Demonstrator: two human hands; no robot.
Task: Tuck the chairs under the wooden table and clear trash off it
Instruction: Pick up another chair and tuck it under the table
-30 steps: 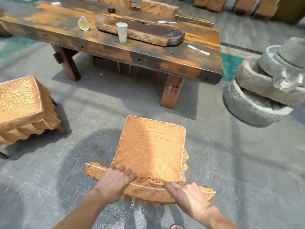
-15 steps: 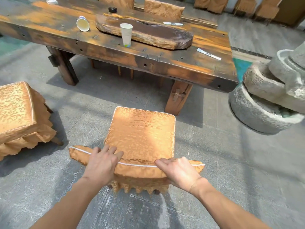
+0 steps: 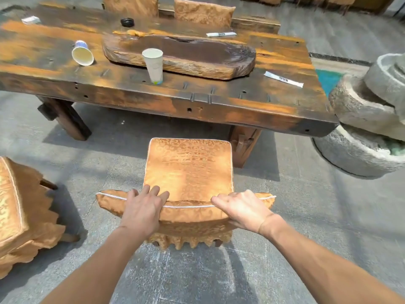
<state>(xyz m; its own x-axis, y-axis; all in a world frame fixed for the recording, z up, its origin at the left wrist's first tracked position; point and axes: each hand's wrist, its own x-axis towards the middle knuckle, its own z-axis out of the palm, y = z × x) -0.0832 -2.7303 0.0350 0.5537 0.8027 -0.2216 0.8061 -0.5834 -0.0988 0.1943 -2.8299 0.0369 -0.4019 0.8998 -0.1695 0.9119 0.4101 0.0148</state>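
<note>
Chair (image 3: 188, 170) now nearer the tabletop (image 3: 219, 106), paved floor; left hand (image 3: 142, 209) and right hand (image 3: 243, 208) grip its backrest; upright cup (image 3: 153, 65), tipped cup (image 3: 82, 54).

Wooden table (image 3: 219, 110) carries 2 paper cups (image 3: 153, 64), a wood slab (image 3: 197, 55), 2 wrappers (image 3: 283, 79).

The table (image 3: 219, 110) is dark, worn wood with a rough, weathered grain; the chair (image 3: 188, 170) wears shiny patterned cloth; 2 cups (image 3: 153, 65) look like matt paper.

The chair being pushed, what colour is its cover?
Orange-gold chair cover with a swirly pattern and white piping, seen in the head view.
</note>
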